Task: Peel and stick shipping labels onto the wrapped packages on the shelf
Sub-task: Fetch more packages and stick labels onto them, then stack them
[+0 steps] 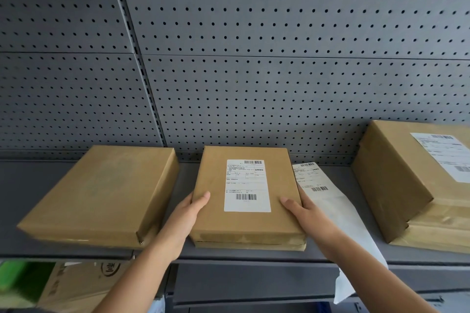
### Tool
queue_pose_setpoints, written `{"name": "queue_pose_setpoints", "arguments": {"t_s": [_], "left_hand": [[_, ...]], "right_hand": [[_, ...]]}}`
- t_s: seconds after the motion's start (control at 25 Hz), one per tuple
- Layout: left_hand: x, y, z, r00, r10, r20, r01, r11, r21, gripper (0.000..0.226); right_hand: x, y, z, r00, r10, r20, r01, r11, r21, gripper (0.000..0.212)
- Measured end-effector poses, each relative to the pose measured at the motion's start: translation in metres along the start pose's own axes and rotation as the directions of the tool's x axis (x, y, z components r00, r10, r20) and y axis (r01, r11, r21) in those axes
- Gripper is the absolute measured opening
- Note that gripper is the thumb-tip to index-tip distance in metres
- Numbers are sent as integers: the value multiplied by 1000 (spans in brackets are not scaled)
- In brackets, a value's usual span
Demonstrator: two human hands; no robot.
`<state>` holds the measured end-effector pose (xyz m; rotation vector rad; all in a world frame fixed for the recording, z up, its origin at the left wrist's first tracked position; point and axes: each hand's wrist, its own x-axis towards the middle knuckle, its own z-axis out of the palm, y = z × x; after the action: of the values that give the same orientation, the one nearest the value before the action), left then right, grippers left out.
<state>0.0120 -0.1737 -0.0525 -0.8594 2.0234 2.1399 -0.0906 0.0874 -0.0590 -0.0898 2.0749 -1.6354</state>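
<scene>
A brown paper-wrapped package [213, 221] lies in the middle of the grey shelf [343, 256], with a white shipping label [247, 185] stuck flat on its top. My left hand [189, 211] grips its left edge, thumb on top. My right hand [304, 211] grips its right edge the same way. To the left lies a wrapped package [101, 193] with no label on its top. At the right stands a bigger wrapped package [396, 175] that bears a label [447, 155]. A strip of label sheet [328, 195] lies beside the middle package and hangs over the shelf's front edge.
A grey pegboard wall [254, 58] backs the shelf. Below the shelf at the lower left sit a printed cardboard box [73, 284] and something green [15, 279].
</scene>
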Motion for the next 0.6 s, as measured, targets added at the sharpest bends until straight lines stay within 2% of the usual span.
{"name": "queue_pose_setpoints", "arguments": {"t_s": [0.12,0.28,0.44,0.6], "left_hand": [[-6,1,3,998,35,-54,-36,999,-21,28],[-23,21,10,987,122,-108,-126,992,-28,24],[-39,51,26,974,210,-80,-211,977,-10,22],[-46,81,46,952,305,-26,-304,952,31,24]], "right_hand": [[-4,-4,-1,999,8,35,-9,1000,25,52],[-15,-25,-10,1000,-16,16,16,1000,23,40],[-31,-57,-36,998,-68,-8,68,997,23,32],[-45,-87,-71,992,-110,-67,109,994,-15,46]]}}
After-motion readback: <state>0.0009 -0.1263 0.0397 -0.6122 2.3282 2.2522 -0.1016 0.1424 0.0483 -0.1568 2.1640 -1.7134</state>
